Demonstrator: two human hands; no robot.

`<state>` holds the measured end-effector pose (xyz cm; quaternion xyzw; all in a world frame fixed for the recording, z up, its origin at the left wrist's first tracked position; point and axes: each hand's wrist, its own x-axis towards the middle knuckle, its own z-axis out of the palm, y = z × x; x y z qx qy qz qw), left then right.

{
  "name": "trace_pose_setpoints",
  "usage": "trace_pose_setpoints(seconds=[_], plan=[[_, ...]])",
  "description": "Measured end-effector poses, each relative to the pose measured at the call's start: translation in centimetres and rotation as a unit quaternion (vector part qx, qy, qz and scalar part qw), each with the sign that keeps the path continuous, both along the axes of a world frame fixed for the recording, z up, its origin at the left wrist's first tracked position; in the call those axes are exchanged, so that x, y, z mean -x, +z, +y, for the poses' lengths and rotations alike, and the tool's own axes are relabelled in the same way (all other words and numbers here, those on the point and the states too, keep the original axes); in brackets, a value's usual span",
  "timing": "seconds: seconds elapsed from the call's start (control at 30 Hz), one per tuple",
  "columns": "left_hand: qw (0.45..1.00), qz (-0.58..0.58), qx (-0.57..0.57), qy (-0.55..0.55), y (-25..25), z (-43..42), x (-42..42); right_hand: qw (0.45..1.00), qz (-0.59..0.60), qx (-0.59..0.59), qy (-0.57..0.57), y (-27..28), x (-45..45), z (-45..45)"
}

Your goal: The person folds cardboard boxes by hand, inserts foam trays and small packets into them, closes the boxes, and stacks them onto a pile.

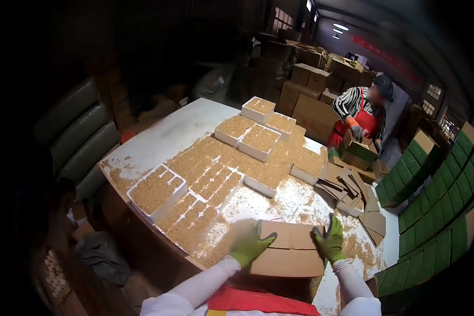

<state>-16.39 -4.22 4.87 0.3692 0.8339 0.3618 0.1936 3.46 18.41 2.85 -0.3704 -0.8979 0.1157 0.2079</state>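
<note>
A brown cardboard box (292,262) lies in front of me at the near edge of the table, its two top flaps meeting along a seam. My left hand (249,243), in a green and dark work glove, holds its left side with the thumb over the top; the fingers are partly blurred. On the opposite side my right hand (330,240), gloved alike, presses the box with its fingers pointing up along the edge. What the box contains is hidden. Nearest beyond my left hand are white trays (178,197) filled with tan, sawdust-like material.
More filled trays (259,141) are stacked across the white table (181,117), with loose tan material scattered around. Cardboard strips (347,184) lie to the right. Green cartons (424,229) line the right side. A co-worker (361,113) handles an open box (357,151) at the far end.
</note>
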Motion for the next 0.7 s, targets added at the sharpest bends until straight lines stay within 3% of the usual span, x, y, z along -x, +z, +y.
trace_pose_setpoints(seconds=[0.03,0.07,0.1,0.13,0.17,0.23,0.27,0.3,0.37,0.4,0.43,0.47,0.5,0.53,0.57,0.6,0.63,0.67,0.7], plan=[[0.988,-0.138,0.046,-0.043,0.2,-0.8,0.3,0.997,0.033,0.032,-0.067,0.8,-0.7,-0.7],[0.992,-0.106,0.056,-0.05,-0.2,-1.2,-0.4,0.957,-0.137,0.248,-0.059,2.5,-1.9,0.7],[0.994,-0.068,0.061,-0.055,-0.5,-1.1,-0.7,0.848,-0.292,0.44,-0.045,4.4,-2.7,2.2],[0.996,-0.022,0.066,-0.061,-0.4,-0.7,-0.5,0.836,-0.293,0.461,-0.059,6.7,-3.7,0.6],[0.996,0.043,-0.031,-0.068,-0.1,-0.7,-0.3,0.781,-0.278,0.553,-0.082,6.5,-5.6,2.1],[0.962,0.151,-0.207,-0.094,0.0,-2.3,-1.5,0.636,-0.043,0.771,0.021,9.9,-8.1,-0.2],[0.94,0.244,-0.22,-0.095,-0.1,-2.9,-2.0,0.629,0.048,0.775,0.038,8.8,-8.7,-1.3],[0.928,0.238,-0.257,-0.13,0.2,-3.5,-1.8,0.619,0.137,0.772,0.053,6.9,-9.6,-2.8],[0.899,0.223,-0.329,-0.185,1.1,-4.1,-0.8,0.643,0.321,0.695,0.024,1.7,-10.5,-6.0],[0.92,0.084,-0.33,-0.194,0.6,-4.1,-0.4,0.728,0.327,0.601,0.032,-0.1,-10.3,-7.9],[0.942,-0.148,-0.287,-0.09,-8.8,-1.6,0.9,0.82,0.324,0.465,0.075,-1.0,-10.0,-10.4],[0.946,-0.196,-0.226,-0.128,-8.0,-3.0,0.9,0.847,0.238,0.464,0.105,-11.5,-13.9,-8.5],[0.968,-0.169,-0.121,-0.138,-6.8,-3.5,0.7,0.953,0.069,0.278,0.103,-15.7,-16.2,-8.9],[0.978,-0.135,-0.014,-0.159,-5.5,-4.1,0.3,0.97,-0.047,0.175,0.16,-21.3,-19.2,-8.0],[0.973,-0.018,0.155,-0.168,-5.6,-3.8,-1.4,0.961,-0.148,0.069,0.222,-24.6,-22.0,-7.8],[0.987,-0.003,0.11,-0.119,-6.9,-4.1,-2.8,0.98,-0.077,0.112,0.148,-22.4,-22.4,-7.1],[0.995,0.031,0.063,-0.074,-8.3,-4.1,-3.0,0.987,0.006,0.149,0.065,-16.1,-19.5,-6.1],[0.997,0.063,0.018,-0.042,-9.2,-4.1,-3.2,0.936,0.132,0.324,-0.034,-7.2,-14.3,-7.0],[0.997,0.042,0.039,-0.05,-9.1,-4.4,-3.7,0.892,0.277,0.35,-0.078,-6.8,-14.0,-4.6]])
